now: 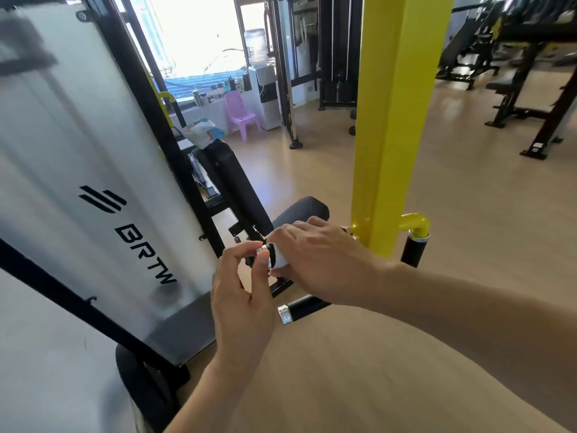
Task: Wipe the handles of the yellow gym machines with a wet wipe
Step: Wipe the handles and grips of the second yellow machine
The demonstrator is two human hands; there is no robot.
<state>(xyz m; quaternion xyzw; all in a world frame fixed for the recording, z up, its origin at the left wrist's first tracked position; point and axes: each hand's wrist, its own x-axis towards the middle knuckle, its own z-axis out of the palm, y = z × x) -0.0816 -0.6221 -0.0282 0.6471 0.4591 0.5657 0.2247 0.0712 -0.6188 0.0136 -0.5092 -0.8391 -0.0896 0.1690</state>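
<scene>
— Gripping a black handle (272, 256) with the right hand (315, 260), fingers curled over a white wet wipe (281, 260) wrapped round the grip near its silver end cap.

— And the left hand (242, 287)?

— Pinching at that same end, thumb and forefinger closed on the cap or on the wipe's edge; cannot tell which.

— Wiping, then, or only holding?

— Judging by the wrap, mid-wipe on this one handle. Hard to say how much of its length is covered, most of it being hidden under the right hand.

— Anything else within reach?

— Just below the hands, a second black handle (301, 309) with a silver cap, bare, no wipe on it. Off to the right, beyond the yellow upright post (390, 126), a third black grip (413, 250) hanging from a yellow elbow. To the left, a white shroud panel (81, 170) lettered BRTW, and behind the hands a black padded seat (301, 209).

— So how far along?

— Early, by the look of it. One handle in hand, two more on this machine showing no sign either way of cleaning. Further off, more black and yellow equipment (512, 57) across the wooden floor (468, 189), presumably also left to do. No spare wipes clearly in sight, though a blue and white packet (203, 131) lies on the machine behind.
</scene>
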